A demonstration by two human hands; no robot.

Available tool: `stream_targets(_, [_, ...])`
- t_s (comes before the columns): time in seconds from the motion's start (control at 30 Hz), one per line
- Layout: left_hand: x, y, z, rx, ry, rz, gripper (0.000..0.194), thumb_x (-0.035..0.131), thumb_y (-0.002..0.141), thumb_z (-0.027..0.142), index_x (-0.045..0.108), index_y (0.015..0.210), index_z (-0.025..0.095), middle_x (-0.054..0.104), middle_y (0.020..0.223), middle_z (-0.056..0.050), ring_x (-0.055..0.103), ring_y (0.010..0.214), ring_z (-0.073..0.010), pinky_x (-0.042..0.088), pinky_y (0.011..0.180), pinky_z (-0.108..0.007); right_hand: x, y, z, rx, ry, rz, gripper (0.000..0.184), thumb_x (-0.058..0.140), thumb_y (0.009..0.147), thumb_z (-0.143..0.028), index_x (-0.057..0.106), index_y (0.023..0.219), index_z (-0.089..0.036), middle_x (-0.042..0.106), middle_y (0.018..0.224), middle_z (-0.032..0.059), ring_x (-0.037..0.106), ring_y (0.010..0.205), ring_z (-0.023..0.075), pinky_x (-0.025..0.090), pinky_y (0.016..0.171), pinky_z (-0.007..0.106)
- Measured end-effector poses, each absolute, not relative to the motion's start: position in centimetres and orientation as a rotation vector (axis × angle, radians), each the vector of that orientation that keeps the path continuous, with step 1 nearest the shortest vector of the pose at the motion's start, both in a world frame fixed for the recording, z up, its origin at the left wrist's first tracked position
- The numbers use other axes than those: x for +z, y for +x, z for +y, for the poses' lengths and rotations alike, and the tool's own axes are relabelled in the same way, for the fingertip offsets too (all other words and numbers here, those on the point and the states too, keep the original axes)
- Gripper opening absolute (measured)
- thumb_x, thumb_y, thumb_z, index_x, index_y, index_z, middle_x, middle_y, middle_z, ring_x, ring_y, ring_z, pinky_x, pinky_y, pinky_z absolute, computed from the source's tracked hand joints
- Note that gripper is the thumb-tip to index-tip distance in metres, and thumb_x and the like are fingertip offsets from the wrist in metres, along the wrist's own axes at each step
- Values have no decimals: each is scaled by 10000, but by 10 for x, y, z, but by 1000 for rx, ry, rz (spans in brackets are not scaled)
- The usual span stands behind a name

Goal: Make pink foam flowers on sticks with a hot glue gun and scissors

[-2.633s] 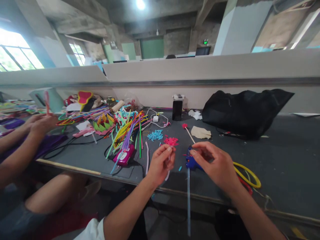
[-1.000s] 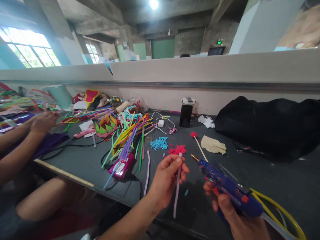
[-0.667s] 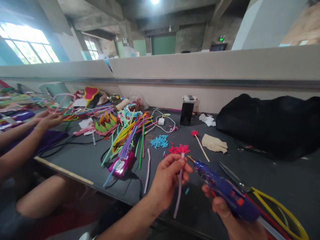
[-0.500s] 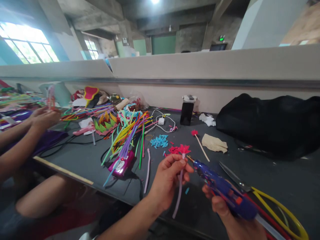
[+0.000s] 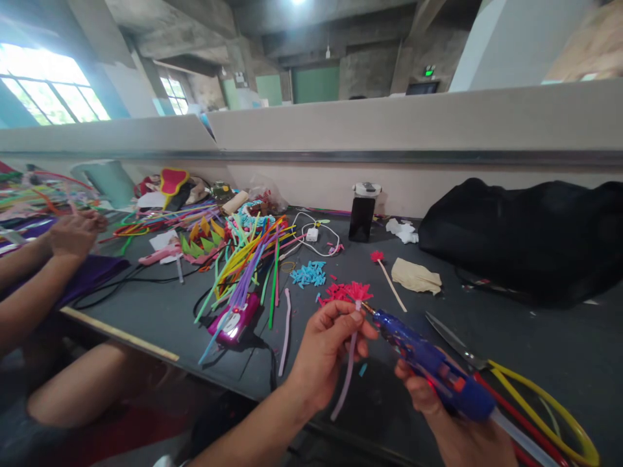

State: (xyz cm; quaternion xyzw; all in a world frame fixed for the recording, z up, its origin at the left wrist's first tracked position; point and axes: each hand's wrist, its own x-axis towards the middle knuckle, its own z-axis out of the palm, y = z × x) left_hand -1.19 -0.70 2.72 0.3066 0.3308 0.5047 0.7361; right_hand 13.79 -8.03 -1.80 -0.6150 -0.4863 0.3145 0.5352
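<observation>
Between thumb and fingers, my left hand (image 5: 324, 350) pinches a pale lilac pipe cleaner (image 5: 345, 383) that hangs down from it. A red fringed flower head (image 5: 359, 292) tops this stem, just above my fingertips. My right hand (image 5: 452, 415) is wrapped round a blue hot glue gun (image 5: 423, 353), and a clear glue stick (image 5: 523, 441) sticks out of its back end. The gun's metal nozzle (image 5: 368, 309) is at the stem just below the flower; whether it touches I cannot tell. Behind the flower lies a pile of short red pieces (image 5: 335, 295).
Scissors (image 5: 467, 353) with yellow and red handles lie to the right. A finished-looking red flower (image 5: 377, 257), blue pieces (image 5: 309, 274), a phone (image 5: 361, 219) and a black bag (image 5: 516, 240) are farther back. Pipe cleaners (image 5: 243, 272) cover the left, near another person's hands (image 5: 75, 230).
The glue gun has shifted slightly left, its nozzle now closer to the stem under the flower. A red glow shows near my right fingers. The other person's hands moved left.
</observation>
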Motion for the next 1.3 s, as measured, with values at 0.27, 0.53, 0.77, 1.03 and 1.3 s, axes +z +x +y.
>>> stream_targets(0.27, [28, -12, -8, 1101, 658, 716, 259, 775, 728, 318, 600, 826, 154, 689, 685, -33, 542, 486, -90, 383, 476, -200, -18, 134, -83, 800, -1480, -1005, 537, 713, 707, -601, 604, 1120, -276, 757, 944, 60, 732, 844, 273, 616, 770, 362])
stream_targets(0.53, [27, -12, -8, 1096, 674, 700, 227, 754, 753, 304, 596, 822, 156, 683, 670, -29, 538, 480, -86, 395, 474, -192, -4, 138, -79, 751, -1488, -1058, 434, 678, 657, -694, 660, 810, -288, 742, 787, 32, 713, 730, 252, 610, 687, 335])
stream_targets(0.77, [27, -12, -9, 1092, 668, 693, 212, 742, 765, 290, 593, 833, 155, 684, 668, -30, 541, 483, -86, 398, 475, -188, -10, 140, -83, 709, -1483, -1147, 358, 672, 734, -595, 672, 914, -286, 753, 901, 50, 721, 814, 259, 602, 757, 344])
stream_targets(1.03, [27, -12, -8, 1088, 672, 689, 203, 735, 770, 285, 590, 823, 153, 680, 664, -27, 536, 478, -82, 398, 474, -186, -15, 138, -84, 679, -1457, -1072, 397, 705, 718, -582, 678, 977, -282, 759, 887, 53, 728, 797, 266, 610, 731, 340])
stream_targets(1.3, [29, -12, -10, 1086, 673, 695, 191, 719, 786, 272, 582, 830, 145, 677, 660, -25, 532, 476, -74, 398, 476, -176, -22, 139, -81, 654, -1428, -1043, 416, 777, 667, -526, 671, 944, -235, 763, 848, 53, 735, 745, 248, 616, 694, 306])
